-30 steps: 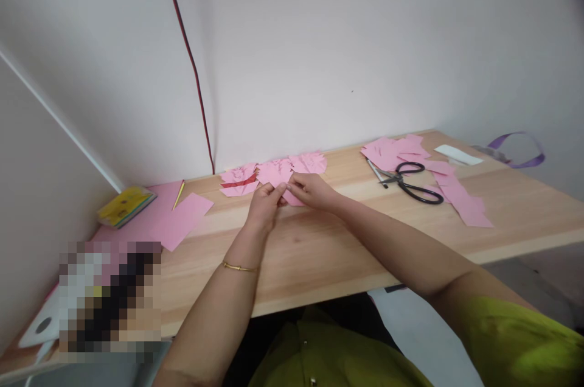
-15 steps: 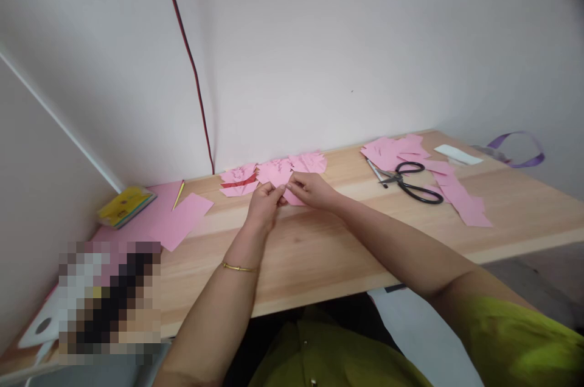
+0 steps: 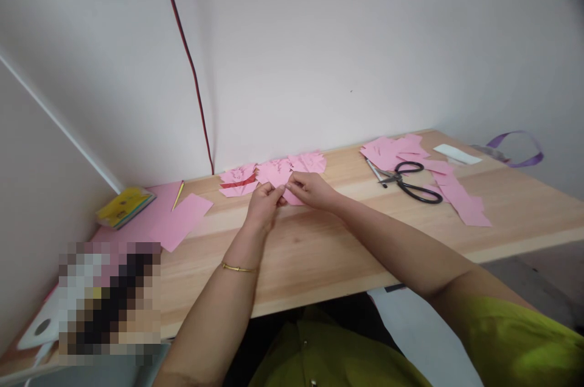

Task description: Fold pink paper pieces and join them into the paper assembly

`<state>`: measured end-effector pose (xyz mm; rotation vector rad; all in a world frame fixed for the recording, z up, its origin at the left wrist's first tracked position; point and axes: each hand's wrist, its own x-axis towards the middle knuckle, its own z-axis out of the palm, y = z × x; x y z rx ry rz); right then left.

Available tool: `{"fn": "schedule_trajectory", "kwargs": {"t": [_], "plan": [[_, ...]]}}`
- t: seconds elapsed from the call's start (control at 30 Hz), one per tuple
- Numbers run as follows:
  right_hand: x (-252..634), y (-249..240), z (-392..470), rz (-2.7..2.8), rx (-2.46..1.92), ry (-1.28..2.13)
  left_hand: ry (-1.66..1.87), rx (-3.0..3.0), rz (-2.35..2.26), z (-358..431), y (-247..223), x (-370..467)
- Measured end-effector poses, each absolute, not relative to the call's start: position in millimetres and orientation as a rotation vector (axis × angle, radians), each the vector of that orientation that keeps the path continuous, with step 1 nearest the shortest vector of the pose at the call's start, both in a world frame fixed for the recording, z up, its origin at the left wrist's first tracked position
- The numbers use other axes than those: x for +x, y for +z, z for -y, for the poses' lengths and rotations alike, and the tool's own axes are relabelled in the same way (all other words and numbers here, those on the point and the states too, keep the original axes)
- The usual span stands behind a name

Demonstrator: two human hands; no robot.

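Note:
My left hand (image 3: 266,203) and my right hand (image 3: 310,188) meet over the table, thumbs and fingertips pinched together. Between them is a piece of pink paper (image 3: 292,198), partly covered by my fingers. Just beyond the hands, pink paper cut-outs with jagged edges lie in a row by the wall: one on the left (image 3: 238,175), one in the middle (image 3: 272,168) and one on the right (image 3: 308,161). A red strip (image 3: 240,182) crosses the left one. My left wrist wears a gold bangle.
Black-handled scissors (image 3: 413,183) lie to the right, beside a pen (image 3: 375,170) and pink paper scraps (image 3: 463,199). At the left are pink sheets (image 3: 182,223), a yellow pencil (image 3: 178,196) and a yellow packet (image 3: 126,205). A white strip (image 3: 457,154) rests near the far right edge.

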<state>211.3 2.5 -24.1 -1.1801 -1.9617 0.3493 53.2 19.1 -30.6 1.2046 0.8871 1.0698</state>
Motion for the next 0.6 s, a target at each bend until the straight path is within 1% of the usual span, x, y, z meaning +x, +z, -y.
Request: {"fn": "schedule_trajectory", "kwargs": {"t": [0.23, 0.6], "plan": [[211.5, -23.8, -2.5, 1.955, -1.167, 0.336, 1.033, 1.262, -0.932, -20.1, -36.8, 52.5], [211.0, -23.1, -2.5, 1.948, -1.175, 0.348, 0.912, 1.303, -0.877, -14.2, -41.5, 58.6]]}}
